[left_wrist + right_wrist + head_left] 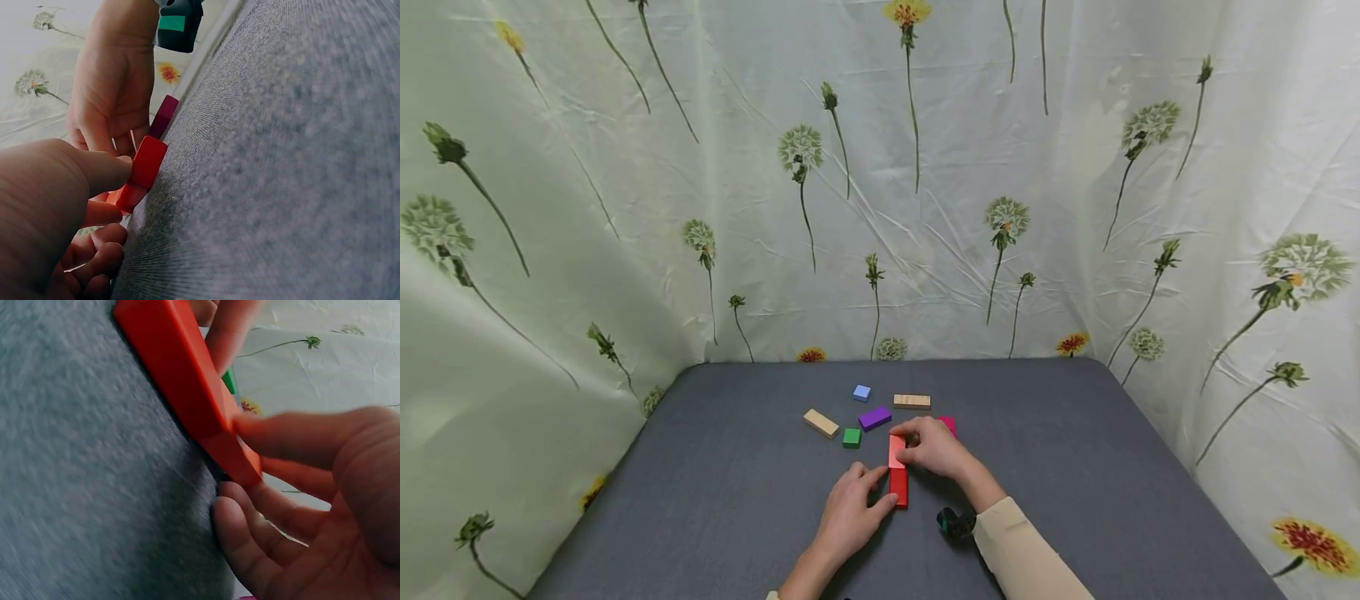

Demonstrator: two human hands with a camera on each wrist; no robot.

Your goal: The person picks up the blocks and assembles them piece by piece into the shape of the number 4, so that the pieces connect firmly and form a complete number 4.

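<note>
Two wooden blocks lie end to end in a line on the dark tabletop: a red block (898, 489) nearer me and a coral block (897, 451) beyond it. My left hand (847, 510) holds the red block from the left, its thumb at the near end and its index finger by the joint. The coral block is pinched between thumb and fingers of my right hand (934, 447), which reaches over from the right. In the right wrist view, the ends of the red block (175, 372) and the coral block (234, 459) meet.
Behind the hands lie a green block (852, 438), a purple block (875, 418), a blue block (862, 392) and two plain wooden blocks (822, 423). A magenta block (949, 423) is partly hidden by the right hand. A patterned curtain (880, 208) surrounds the table.
</note>
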